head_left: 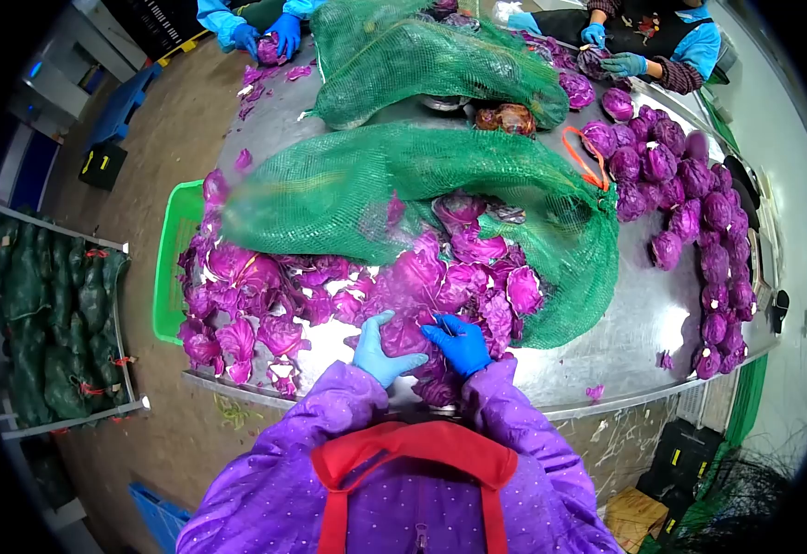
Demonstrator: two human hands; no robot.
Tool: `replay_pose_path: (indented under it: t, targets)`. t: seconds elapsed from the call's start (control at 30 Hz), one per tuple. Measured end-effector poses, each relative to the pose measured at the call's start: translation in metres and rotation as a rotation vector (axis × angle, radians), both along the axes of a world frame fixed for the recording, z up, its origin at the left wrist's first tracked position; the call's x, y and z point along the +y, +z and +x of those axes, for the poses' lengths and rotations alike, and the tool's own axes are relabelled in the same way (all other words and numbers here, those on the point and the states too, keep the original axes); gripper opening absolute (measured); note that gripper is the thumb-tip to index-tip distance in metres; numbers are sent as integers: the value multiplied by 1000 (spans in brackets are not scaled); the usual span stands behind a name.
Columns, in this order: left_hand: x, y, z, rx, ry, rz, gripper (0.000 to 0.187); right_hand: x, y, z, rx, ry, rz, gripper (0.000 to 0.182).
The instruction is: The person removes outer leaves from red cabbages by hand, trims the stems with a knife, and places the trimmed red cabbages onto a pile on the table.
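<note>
Near the table's front edge, a red cabbage (400,329) sits between my gloved hands, partly blurred among loose leaves. My left hand (385,353), in a light blue glove, cups its near left side with the thumb and fingers apart around it. On the right, my right hand (462,345), in a darker blue glove, has its fingers bent against the cabbage; the fingertips are partly hidden. Loose purple leaves (256,282) are heaped to the left, and more leaves (463,277) lie just beyond my hands. Behind them stretches a green mesh sack (330,198), with cabbage showing at its mouth.
A bright green crate (169,268) stands at the table's left edge. Peeled cabbages (685,185) are lined up on the right of the metal table (597,369). Another mesh sack (440,78) lies farther back. Two co-workers' gloved hands handle cabbages at the far side.
</note>
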State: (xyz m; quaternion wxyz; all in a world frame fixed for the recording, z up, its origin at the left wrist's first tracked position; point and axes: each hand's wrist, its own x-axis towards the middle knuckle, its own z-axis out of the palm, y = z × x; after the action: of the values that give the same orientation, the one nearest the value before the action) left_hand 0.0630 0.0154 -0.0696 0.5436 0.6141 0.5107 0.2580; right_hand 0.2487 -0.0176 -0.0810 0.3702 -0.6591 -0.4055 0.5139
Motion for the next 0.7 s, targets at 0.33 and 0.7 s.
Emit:
replay_pose_path:
  t: [0.33,0.7]
  targets:
    - [11,-10,-14,-282,-31,-171,85,17,-8,-9,-643,200,-57,37]
    - [3,0,-53,-855,138,-479,78,25,-21,22,-80,61,-73,44]
